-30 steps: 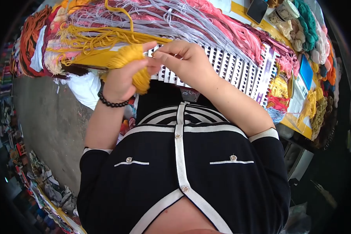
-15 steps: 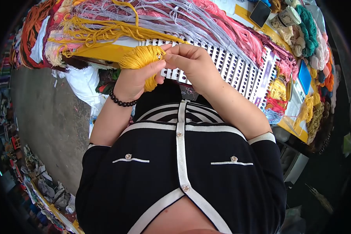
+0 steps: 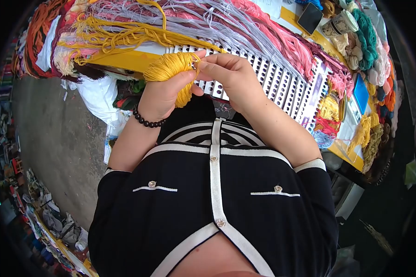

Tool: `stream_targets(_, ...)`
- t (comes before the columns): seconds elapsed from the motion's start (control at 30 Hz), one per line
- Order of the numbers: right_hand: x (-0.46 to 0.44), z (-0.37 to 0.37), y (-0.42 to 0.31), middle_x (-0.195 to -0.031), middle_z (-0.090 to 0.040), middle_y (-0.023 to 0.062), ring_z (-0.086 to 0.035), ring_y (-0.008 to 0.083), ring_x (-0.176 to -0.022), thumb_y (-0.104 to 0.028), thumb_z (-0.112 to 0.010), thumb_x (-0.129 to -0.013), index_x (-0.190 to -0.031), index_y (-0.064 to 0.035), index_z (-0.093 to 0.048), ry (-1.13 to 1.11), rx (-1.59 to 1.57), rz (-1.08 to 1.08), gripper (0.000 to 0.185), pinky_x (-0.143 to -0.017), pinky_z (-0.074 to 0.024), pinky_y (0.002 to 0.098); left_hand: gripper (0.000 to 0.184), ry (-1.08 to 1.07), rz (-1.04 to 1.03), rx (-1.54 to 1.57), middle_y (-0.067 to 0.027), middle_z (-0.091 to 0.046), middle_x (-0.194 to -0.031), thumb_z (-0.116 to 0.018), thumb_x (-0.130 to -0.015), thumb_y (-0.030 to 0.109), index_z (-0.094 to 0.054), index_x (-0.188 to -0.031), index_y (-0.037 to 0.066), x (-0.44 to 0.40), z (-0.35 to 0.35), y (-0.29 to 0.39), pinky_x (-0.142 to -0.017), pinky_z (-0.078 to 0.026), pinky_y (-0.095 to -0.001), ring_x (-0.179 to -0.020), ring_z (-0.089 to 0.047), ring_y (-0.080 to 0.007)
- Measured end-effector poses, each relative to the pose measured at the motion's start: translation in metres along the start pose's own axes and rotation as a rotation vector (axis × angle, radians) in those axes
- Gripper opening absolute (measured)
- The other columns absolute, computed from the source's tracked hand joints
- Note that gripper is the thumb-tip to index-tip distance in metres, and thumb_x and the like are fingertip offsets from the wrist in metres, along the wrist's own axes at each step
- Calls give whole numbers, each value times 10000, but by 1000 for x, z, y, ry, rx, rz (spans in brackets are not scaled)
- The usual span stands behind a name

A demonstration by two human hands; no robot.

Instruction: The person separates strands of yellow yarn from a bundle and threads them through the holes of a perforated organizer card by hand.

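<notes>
A thick skein of yellow thread (image 3: 168, 68) is wrapped in my left hand (image 3: 164, 94), with the thumb lying across it and its lower loops hanging below the palm. At the skein's right edge my right hand (image 3: 233, 74) is closed in a pinch, thumb against forefinger, on a bit of the yellow thread. The fingertips of both hands nearly meet there. How much thread is between the right fingers is too small to tell. Just behind the hands lie white strips with rows of holes (image 3: 275, 83).
Long pink and lilac threads (image 3: 245, 34) spread over the table, with loose yellow strands (image 3: 120, 37) at left. Toward the right are a phone (image 3: 309, 18), a patterned cup (image 3: 339, 24), a blue flat object (image 3: 360, 93) and green yarn (image 3: 366, 39). White cloth (image 3: 99, 99) hangs at the left.
Both hands and the skein have shifted very slightly to the right. The right fingers remain pinched at the skein's edge, and the left hand still holds it.
</notes>
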State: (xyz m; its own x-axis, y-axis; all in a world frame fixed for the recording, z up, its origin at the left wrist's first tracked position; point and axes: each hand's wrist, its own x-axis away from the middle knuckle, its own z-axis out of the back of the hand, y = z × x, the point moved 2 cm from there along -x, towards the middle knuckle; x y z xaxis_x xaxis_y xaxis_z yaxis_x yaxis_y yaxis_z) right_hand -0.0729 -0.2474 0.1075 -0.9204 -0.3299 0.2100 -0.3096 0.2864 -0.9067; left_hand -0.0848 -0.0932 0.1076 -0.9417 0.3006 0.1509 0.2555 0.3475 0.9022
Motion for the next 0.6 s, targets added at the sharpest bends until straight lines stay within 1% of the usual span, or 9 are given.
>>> stream_targets(0.07,0,0,0,-840,-657,70,-610,127,-786,-80,-636,-810,-930,35,-648,-7,-5,-8,167,-782,-450,239,352,-19,-12,-24,-90,-555,-1194,-500,-887,39,-507,-1235,-9,-1,0,-5,-643,-537,-239,-915,-588,-121)
stream_targets(0.13,-1,0,0,-836,-658,80,-605,131,-769,-77,-649,-779,-921,41,-653,11,87,-75,185,-759,-456,241,362,-33,-25,-42,-89,-547,-1202,-499,-889,41,-495,-1249,-7,-2,-2,-8,-654,-537,-241,-913,-588,-121)
stream_targets(0.17,-1,-1,0,-836,-658,80,-605,131,-769,-77,-649,-779,-921,41,-653,10,88,-73,185,-759,-456,241,373,-44,-34,-60,-88,-539,-1210,-498,-892,42,-482,-1262,-4,-1,-4,-9,-665,-537,-244,-910,-589,-121)
stream_targets(0.23,-2,-2,0,-816,-653,81,-593,127,-743,-73,-650,-772,-913,43,-653,51,-2,-72,183,-726,-455,243,381,-51,-30,-67,-85,-539,-1207,-495,-893,41,-474,-1271,-2,-2,-5,-8,-666,-536,-244,-912,-588,-119)
stream_targets(0.4,-4,-3,-1,-774,-641,67,-567,113,-701,-69,-651,-766,-877,36,-654,30,-80,-66,153,-693,-443,237,398,-72,-11,-81,-84,-542,-1190,-488,-893,38,-457,-1288,0,-3,-6,-8,-661,-530,-240,-917,-591,-118)
stream_targets(0.47,-4,-2,0,-758,-637,64,-560,110,-690,-65,-652,-761,-861,32,-654,24,-108,-64,139,-690,-440,237,376,-52,-40,-103,-75,-576,-1128,-494,-890,43,-483,-1264,7,-2,-5,-7,-635,-524,-229,-896,-601,-118)
stream_targets(0.5,-6,1,5,-745,-634,63,-559,112,-687,-61,-650,-755,-848,28,-655,43,-92,-54,129,-699,-439,240,376,-51,-39,-103,-75,-576,-1128,-494,-890,43,-483,-1264,7,-2,-4,-6,-635,-524,-229,-896,-601,-118)
stream_targets(0.57,-6,2,6,-732,-632,63,-558,113,-684,-56,-648,-749,-836,25,-656,62,-77,-44,119,-709,-439,242,334,-57,-4,-33,-66,-608,-1054,-514,-884,55,-519,-1213,0,-2,-1,-3,-600,-513,-216,-858,-611,-118)
stream_targets(0.6,-6,1,4,-724,-631,65,-559,116,-685,-53,-646,-744,-829,23,-657,65,-85,-29,114,-720,-437,246,334,-57,-4,-33,-66,-608,-1054,-514,-884,55,-519,-1213,0,-2,-2,-4,-600,-513,-216,-858,-611,-118)
